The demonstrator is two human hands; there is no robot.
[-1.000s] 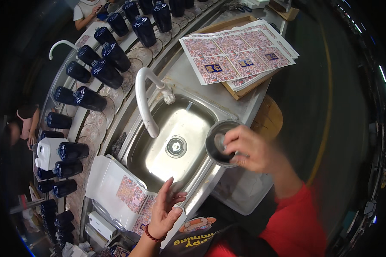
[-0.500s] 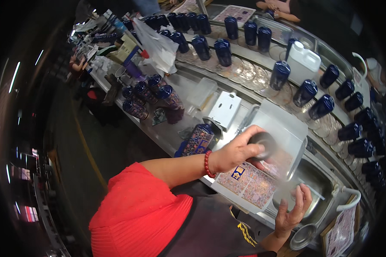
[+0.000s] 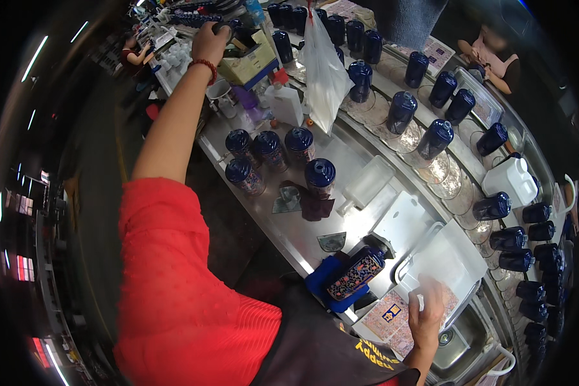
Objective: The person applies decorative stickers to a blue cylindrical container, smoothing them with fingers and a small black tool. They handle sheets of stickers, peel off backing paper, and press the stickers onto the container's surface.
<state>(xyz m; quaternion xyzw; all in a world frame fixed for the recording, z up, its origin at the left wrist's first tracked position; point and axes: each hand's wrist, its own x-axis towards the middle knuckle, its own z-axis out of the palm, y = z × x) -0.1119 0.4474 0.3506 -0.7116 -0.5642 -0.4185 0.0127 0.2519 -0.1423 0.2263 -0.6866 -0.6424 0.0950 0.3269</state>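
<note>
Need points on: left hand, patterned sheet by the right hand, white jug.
Left hand (image 3: 208,45): head view, on the back of the hand.
Patterned sheet (image 3: 381,321): head view, on its printed surface.
White jug (image 3: 509,183): head view, on the jug's body.

Sheet (image 3: 381,327): dense multicoloured speckle, mainly pink, with blue-and-yellow emblem (image 3: 391,313). Patterned bottle (image 3: 356,275): dark blue, multicoloured speckle. Pad (image 3: 321,282): bright blue. Plain bottles (image 3: 403,112): dark blue. Bin (image 3: 253,62): pale yellow-green. Jug (image 3: 509,181): white. Sleeve (image 3: 164,238): solid red. Bracelet (image 3: 206,63): red. Apron (image 3: 299,341): black, yellow lettering (image 3: 374,356).
</note>
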